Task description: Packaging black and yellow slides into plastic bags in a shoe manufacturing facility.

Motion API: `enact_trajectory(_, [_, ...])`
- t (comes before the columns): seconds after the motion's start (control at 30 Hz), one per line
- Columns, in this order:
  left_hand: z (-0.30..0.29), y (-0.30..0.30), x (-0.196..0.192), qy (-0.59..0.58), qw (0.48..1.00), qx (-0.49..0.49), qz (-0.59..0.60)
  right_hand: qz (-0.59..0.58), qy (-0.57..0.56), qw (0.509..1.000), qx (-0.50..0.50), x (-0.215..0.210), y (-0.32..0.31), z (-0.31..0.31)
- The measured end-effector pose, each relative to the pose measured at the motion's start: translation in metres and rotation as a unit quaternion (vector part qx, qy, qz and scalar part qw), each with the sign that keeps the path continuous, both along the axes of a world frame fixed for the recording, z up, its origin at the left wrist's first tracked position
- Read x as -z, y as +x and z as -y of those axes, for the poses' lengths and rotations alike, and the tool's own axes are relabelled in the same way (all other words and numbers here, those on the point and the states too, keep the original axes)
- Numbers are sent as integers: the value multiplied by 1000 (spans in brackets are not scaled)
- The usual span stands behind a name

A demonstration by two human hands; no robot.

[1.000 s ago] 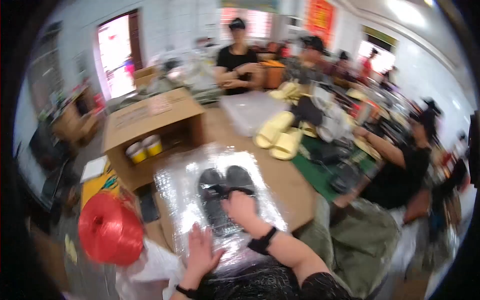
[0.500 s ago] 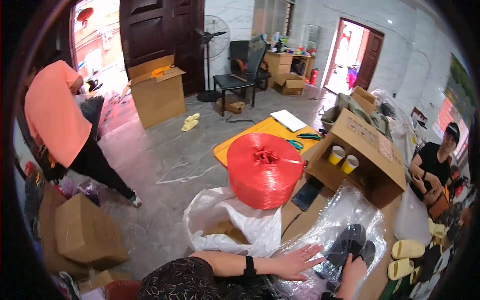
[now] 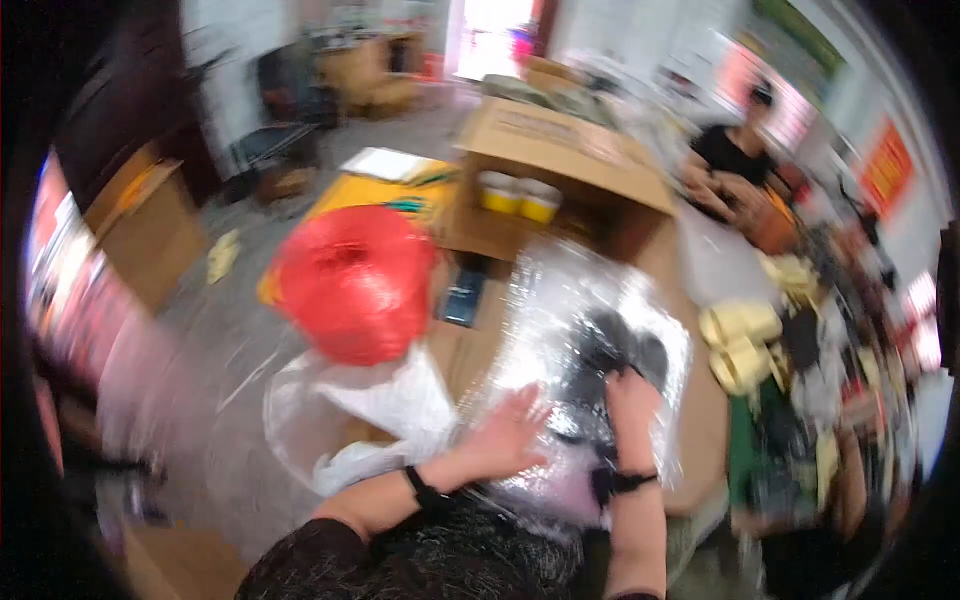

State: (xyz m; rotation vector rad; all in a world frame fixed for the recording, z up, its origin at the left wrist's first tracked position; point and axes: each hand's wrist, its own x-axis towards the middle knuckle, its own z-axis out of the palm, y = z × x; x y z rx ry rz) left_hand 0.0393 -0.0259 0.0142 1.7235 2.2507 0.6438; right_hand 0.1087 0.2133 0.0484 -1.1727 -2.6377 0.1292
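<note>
A pair of black slippers (image 3: 600, 345) lies on a sheet of clear plastic film (image 3: 530, 330) in front of me; motion blurs their outlines. My left hand (image 3: 508, 435) rests on the film left of the slippers, open, with its fingers stretched out. My right hand (image 3: 632, 402) is closed at the slippers, fingers curled over the edge of one of them. Its fingertips are partly hidden and smeared. Under the film is the brown cardboard tabletop (image 3: 700, 435).
Left stand a big red roll of plastic twine (image 3: 355, 285) and a white sack (image 3: 390, 400). Beyond the film are a phone (image 3: 463, 298) and an open carton (image 3: 570, 140) holding yellow-white cups (image 3: 540, 203). Yellow slippers (image 3: 740, 345) are piled right; a seated person (image 3: 735, 160) is behind.
My view has swung to the right, so the scene sits further left, and the person in the orange top is out of sight. Both hands keep their places at the film and slippers.
</note>
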Motion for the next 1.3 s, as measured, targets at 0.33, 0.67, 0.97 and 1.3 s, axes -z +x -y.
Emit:
enact_trajectory(0.33, [-7, 5, -5, 113, 993, 6, -33, -94, 31, 995, 9, 4, 6, 0])
enact_trajectory(0.67, [-1, 10, -1, 90, 996, 9, -21, -166, 57, 984, 22, 15, 50, -7])
enact_trajectory(0.97, [-1, 3, 0, 93, 994, 17, -55, -474, -103, 840, 243, -21, 242, 9])
enact_trajectory(1.3, [0, 4, 2, 73, 994, 20, -77, -214, 25, 777, 592, 136, 537, 49])
